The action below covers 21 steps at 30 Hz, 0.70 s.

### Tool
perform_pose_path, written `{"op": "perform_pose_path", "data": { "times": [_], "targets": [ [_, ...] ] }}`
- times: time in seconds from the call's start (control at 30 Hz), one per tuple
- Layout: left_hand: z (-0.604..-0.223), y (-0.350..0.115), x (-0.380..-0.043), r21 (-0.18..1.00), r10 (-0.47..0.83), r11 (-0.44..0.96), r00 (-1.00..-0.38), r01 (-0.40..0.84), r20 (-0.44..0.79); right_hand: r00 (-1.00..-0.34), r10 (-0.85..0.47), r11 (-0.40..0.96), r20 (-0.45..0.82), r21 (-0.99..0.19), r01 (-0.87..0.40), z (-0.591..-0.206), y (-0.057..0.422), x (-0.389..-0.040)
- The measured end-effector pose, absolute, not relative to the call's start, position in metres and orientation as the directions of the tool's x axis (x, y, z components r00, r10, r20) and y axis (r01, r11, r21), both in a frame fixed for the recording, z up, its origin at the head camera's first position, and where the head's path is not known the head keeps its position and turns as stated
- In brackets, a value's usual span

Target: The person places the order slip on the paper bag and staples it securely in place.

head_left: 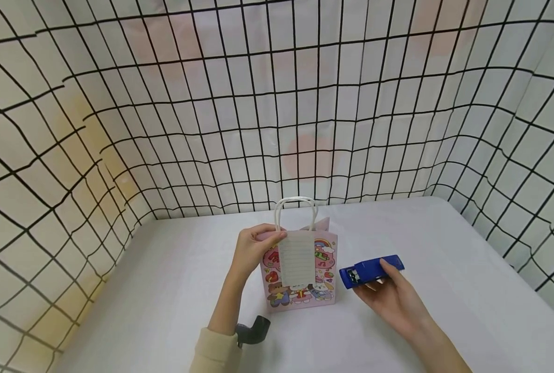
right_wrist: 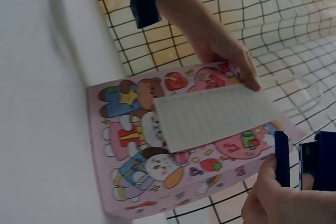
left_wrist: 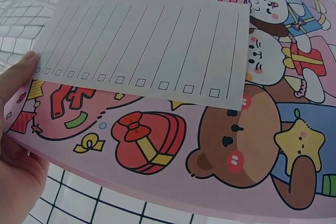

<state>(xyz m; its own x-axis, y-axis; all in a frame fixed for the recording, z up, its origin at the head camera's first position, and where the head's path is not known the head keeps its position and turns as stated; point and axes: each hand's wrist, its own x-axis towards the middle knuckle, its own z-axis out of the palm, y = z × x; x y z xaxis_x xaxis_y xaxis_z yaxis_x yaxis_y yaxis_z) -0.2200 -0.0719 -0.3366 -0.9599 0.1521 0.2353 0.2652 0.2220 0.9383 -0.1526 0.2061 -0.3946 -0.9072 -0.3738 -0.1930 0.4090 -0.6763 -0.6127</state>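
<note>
A pink paper gift bag (head_left: 300,303) with cartoon animals and white rope handles (head_left: 297,199) stands upright on the table. Against its front lies a lined paper slip (head_left: 297,259) with a row of small checkboxes, its upper end at the bag's top edge. My left hand (head_left: 253,248) pinches slip and bag edge together, the thumb (left_wrist: 23,74) on the slip's corner and the other fingers behind the bag wall. To the right of the bag, my right hand (head_left: 395,298) holds a blue stapler (head_left: 372,270), its front end facing the bag and its jaws apart.
The white tabletop (head_left: 165,290) spreads around the bag. Black-and-white grid sheeting (head_left: 239,129) rises behind the table and on both sides. A dark wrist camera (head_left: 254,330) sits at the left sleeve cuff.
</note>
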Motion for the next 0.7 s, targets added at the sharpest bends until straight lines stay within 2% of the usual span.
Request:
{"op": "perform_pose_path", "data": {
  "times": [0.33,0.7],
  "targets": [
    [-0.336,-0.072,-0.221,0.938,0.159,0.221,-0.959,0.267,0.235,-0.933,-0.333,-0.559,-0.135,-0.769,0.31,-0.372,0.197,-0.165],
    [-0.338,-0.072,-0.222,0.936,0.15,0.229,-0.96,0.266,0.236,-0.955,-0.28,-0.671,-0.092,-0.693,0.264,-0.348,0.189,-0.177]
  ]
}}
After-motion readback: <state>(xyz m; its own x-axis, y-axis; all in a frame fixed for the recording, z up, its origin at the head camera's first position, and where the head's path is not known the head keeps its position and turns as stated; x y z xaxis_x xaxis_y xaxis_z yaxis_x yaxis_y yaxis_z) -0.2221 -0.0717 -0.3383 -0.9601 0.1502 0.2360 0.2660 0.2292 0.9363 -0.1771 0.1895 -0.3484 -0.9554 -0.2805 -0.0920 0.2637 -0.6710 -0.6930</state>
